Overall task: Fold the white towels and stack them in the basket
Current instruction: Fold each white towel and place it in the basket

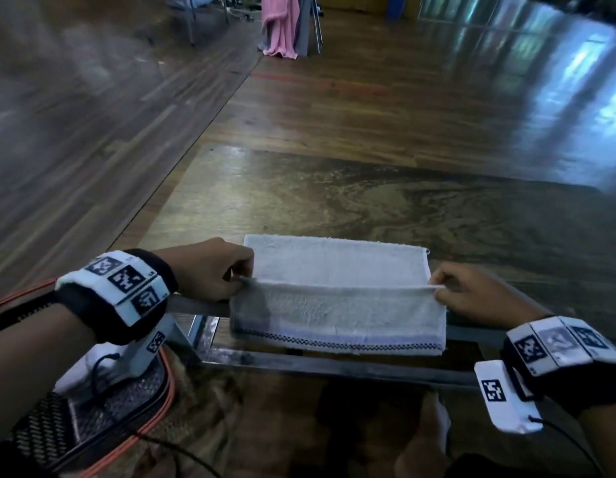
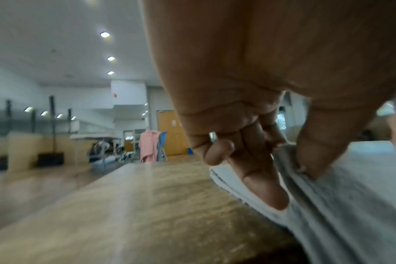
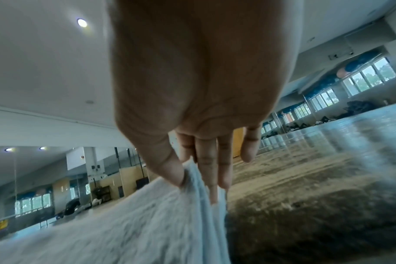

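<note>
A white towel (image 1: 337,263) with a blue checked stripe near its hem lies on the near edge of the table (image 1: 334,198); its front part hangs over the edge. My left hand (image 1: 243,276) pinches the towel's raised fold at the left end. My right hand (image 1: 437,291) pinches the same fold at the right end. In the left wrist view the thumb and fingers (image 2: 260,178) squeeze the towel (image 2: 350,196). From the right wrist, the thumb and fingers (image 3: 206,169) clamp layered cloth of the towel (image 3: 124,223). No basket shows in any view.
The table has a worn wooden top and a metal frame (image 1: 334,365) under its near edge. A dark mesh container with an orange rim (image 1: 103,419) stands low at the left. Pink cloth (image 1: 280,25) hangs on a chair far behind.
</note>
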### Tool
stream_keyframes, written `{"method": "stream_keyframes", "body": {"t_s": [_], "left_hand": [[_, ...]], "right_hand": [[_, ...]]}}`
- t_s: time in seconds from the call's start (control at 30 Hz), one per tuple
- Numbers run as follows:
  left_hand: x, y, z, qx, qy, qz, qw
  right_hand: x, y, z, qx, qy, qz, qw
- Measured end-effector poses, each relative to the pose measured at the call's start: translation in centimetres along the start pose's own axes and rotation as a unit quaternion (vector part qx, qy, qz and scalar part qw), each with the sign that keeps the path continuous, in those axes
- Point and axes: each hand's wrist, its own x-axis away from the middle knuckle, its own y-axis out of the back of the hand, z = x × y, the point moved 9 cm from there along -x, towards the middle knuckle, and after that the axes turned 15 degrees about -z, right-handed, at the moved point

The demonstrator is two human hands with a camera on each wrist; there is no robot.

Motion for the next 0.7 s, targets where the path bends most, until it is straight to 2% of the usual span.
{"method": "stream_keyframes", "body": {"t_s": [0.1, 0.17, 0.23, 0.37, 0.47, 0.53, 0.7], "left_hand": [[0.1, 1.0, 0.4, 0.117, 0.045, -0.021, 0.992], [-0.5, 1.8, 0.8, 0.165, 0.065, -0.063, 0.982], [-1.4, 2.8, 0.8, 0.148, 0.055, -0.118, 0.98], [-3.1, 3.4, 1.8, 0.077, 0.069, -0.205, 0.973], [-4.3, 2.4, 2.7, -0.003, 0.086, -0.211, 0.974], [-5.0, 1.4, 3.1, -0.049, 0.083, -0.194, 0.976], [-6.6, 0.4, 3.1, -0.092, 0.075, -0.159, 0.98]], "right_hand": [[0.0, 1.2, 0.1, -0.043, -0.024, 0.014, 0.999], [-0.8, 2.3, 0.1, -0.07, -0.033, -0.003, 0.997], [-1.9, 3.3, -0.1, -0.08, -0.043, -0.052, 0.994], [-4.4, 3.2, -0.5, -0.001, -0.054, -0.133, 0.99], [-5.8, 1.7, -0.2, 0.004, -0.044, -0.157, 0.987], [-6.4, 0.2, -0.5, 0.033, -0.032, -0.15, 0.988], [-7.0, -1.1, -0.8, 0.072, -0.022, -0.148, 0.986]]}}
